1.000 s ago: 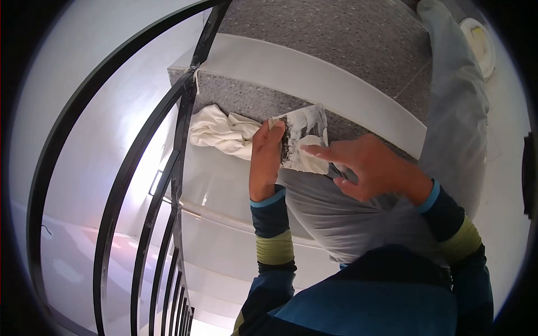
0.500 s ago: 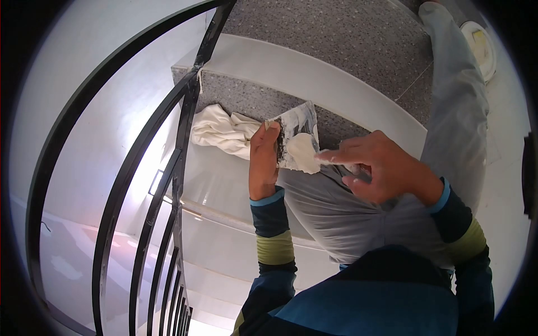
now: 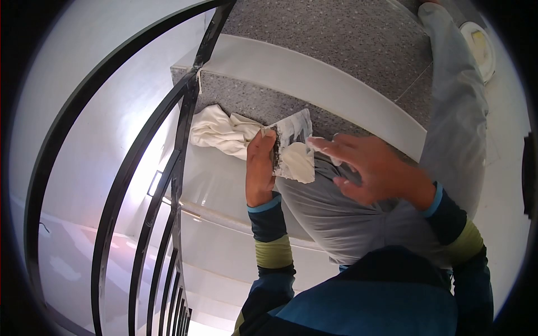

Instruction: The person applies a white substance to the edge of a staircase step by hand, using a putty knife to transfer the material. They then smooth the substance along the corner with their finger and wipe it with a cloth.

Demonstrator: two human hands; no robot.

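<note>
My left hand (image 3: 259, 168) is closed round a putty knife (image 3: 300, 124), whose wide, smeared blade faces right. A thick lump of white putty (image 3: 298, 162) sits on the blade. Just right of the blade is my right hand (image 3: 375, 168), fingers apart and somewhat blurred, with white putty on the index fingertip. Nothing else shows in that hand. Behind my left hand a crumpled white cloth (image 3: 221, 131) lies on the grey speckled step.
A black metal railing (image 3: 116, 185) runs down the left side. Grey speckled steps (image 3: 330, 47) with white risers rise ahead. My grey-trousered leg (image 3: 454, 106) stretches up the right. Beyond it stands a round white container (image 3: 482, 53) against the white wall.
The putty knife has tilted and shifted slightly down and left with my left hand. My right hand's index finger has lifted off the putty and moved up along the blade's edge.
</note>
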